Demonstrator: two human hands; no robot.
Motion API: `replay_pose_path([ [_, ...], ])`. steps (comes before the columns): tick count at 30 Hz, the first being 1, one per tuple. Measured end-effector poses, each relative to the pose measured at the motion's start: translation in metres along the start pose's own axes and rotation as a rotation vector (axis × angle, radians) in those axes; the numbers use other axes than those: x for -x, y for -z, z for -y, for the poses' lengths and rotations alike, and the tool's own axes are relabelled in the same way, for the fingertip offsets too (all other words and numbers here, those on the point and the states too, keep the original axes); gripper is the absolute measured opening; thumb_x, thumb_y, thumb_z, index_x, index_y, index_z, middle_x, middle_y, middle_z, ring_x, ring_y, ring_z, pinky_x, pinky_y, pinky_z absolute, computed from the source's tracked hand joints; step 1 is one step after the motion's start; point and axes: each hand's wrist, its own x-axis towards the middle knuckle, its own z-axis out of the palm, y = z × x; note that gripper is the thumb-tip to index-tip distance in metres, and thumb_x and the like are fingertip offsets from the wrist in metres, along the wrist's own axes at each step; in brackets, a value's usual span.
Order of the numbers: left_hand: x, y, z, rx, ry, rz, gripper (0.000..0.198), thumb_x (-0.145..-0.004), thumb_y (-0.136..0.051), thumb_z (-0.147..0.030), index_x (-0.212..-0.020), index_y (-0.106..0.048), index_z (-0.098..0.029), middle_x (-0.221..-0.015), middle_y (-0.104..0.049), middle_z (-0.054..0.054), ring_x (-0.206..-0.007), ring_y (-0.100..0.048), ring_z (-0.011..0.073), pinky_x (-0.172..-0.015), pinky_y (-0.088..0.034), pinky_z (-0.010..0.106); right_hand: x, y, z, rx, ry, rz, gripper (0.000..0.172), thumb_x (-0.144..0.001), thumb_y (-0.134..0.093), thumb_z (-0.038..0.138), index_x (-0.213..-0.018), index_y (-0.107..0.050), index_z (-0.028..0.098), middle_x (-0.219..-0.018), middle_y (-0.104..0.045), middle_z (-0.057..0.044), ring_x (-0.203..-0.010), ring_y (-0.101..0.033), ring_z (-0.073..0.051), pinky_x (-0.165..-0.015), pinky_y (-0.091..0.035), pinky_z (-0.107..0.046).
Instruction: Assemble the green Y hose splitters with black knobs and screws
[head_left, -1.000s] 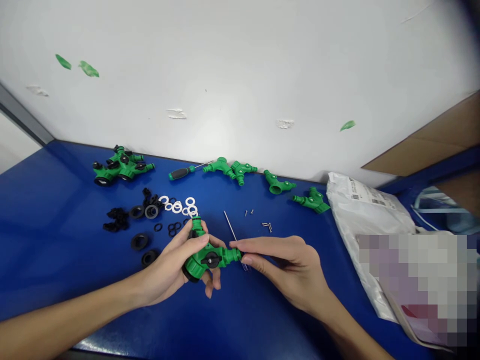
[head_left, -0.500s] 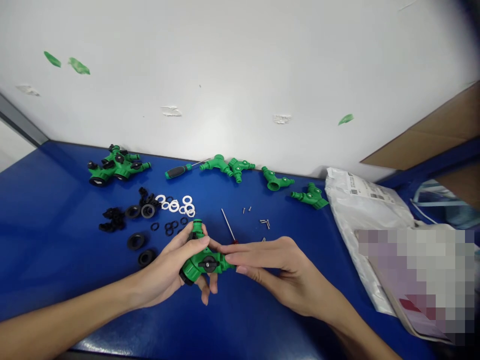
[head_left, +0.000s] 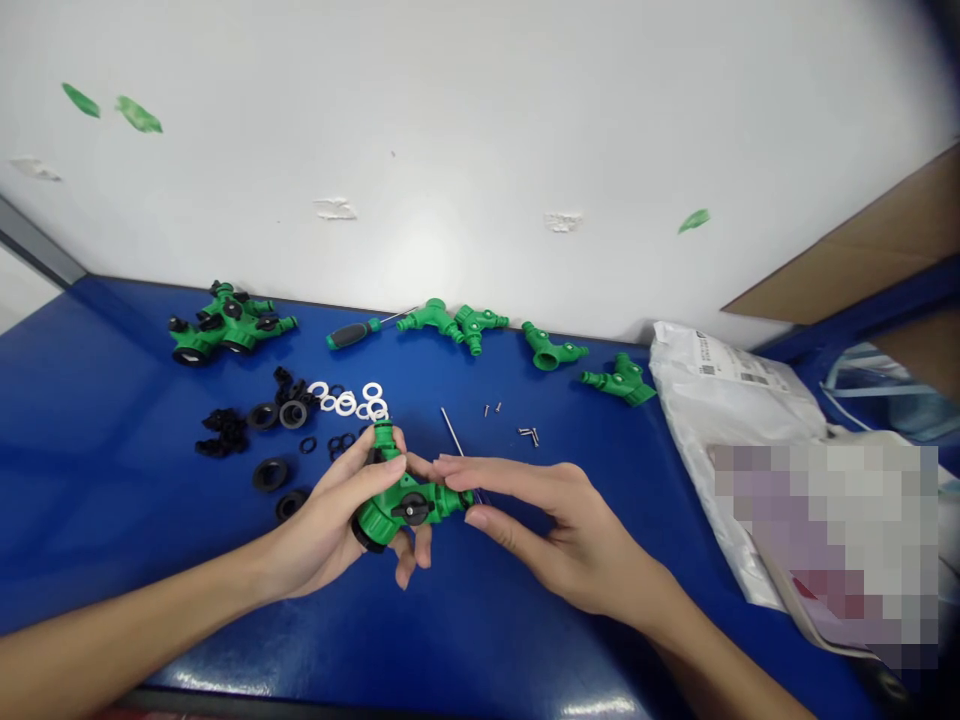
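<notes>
A green Y-shaped hose splitter with a black valve knob and a black collar is held in my left hand, thumb across its front and fingers behind. One outlet points up, the other to the right. My right hand has its fingertips and thumb on either side of the right outlet's end, where a black ring shows. Behind my fingers lies a screwdriver, its handle hidden.
Assembled splitters sit back left; green splitter bodies line the wall beside another screwdriver. White washers, black collars, black knobs and screws lie around. A white plastic bag is right.
My right fingers have opened slightly at the right outlet, so its black ring now shows. The whole view has shifted a little; my left hand keeps its grip.
</notes>
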Motion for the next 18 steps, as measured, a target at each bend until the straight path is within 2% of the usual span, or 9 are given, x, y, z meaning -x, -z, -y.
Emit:
replay_pose_path([
  [5,0.001,0.001,-0.002,0.059,0.005,0.023,0.012,-0.097,-0.054,-0.031,-0.102,-0.049,-0.021,-0.096,-0.068,0.004,-0.061,-0.071,0.0174,-0.047,-0.054,0.024,-0.002,-0.003,-0.005,0.021,0.062,-0.019,0.038,-0.096,-0.060,0.013,-0.130,-0.064,0.028,-0.129,-0.070,-0.003,-0.122,-0.065,-0.019,-0.105,-0.054,-0.035],
  [12,0.002,0.002,-0.001,0.081,0.004,0.073,0.012,-0.098,-0.051,-0.032,-0.102,-0.047,-0.021,-0.076,-0.067,0.003,-0.061,-0.070,0.0180,-0.047,-0.054,0.023,0.001,-0.010,-0.011,0.009,0.099,-0.053,0.039,-0.096,-0.059,0.012,-0.132,-0.059,0.025,-0.129,-0.070,-0.007,-0.120,-0.066,-0.020,-0.099,-0.058,-0.034],
  [15,0.002,0.003,-0.001,0.084,0.003,0.064,0.012,-0.097,-0.053,-0.031,-0.101,-0.048,-0.022,-0.083,-0.068,0.003,-0.060,-0.070,0.0178,-0.047,-0.054,0.024,0.001,-0.012,-0.010,0.012,0.135,-0.086,0.038,-0.095,-0.059,0.009,-0.130,-0.060,0.024,-0.125,-0.072,-0.008,-0.119,-0.067,-0.020,-0.100,-0.057,-0.035],
  [18,0.001,0.003,0.000,0.075,-0.002,0.038,0.012,-0.096,-0.054,-0.031,-0.102,-0.049,-0.022,-0.094,-0.068,0.004,-0.062,-0.071,0.0185,-0.046,-0.053,0.025,0.001,-0.012,-0.010,0.079,0.155,-0.169,0.033,-0.092,-0.063,0.008,-0.121,-0.067,0.022,-0.110,-0.072,-0.008,-0.100,-0.070,-0.018,-0.087,-0.059,-0.031],
])
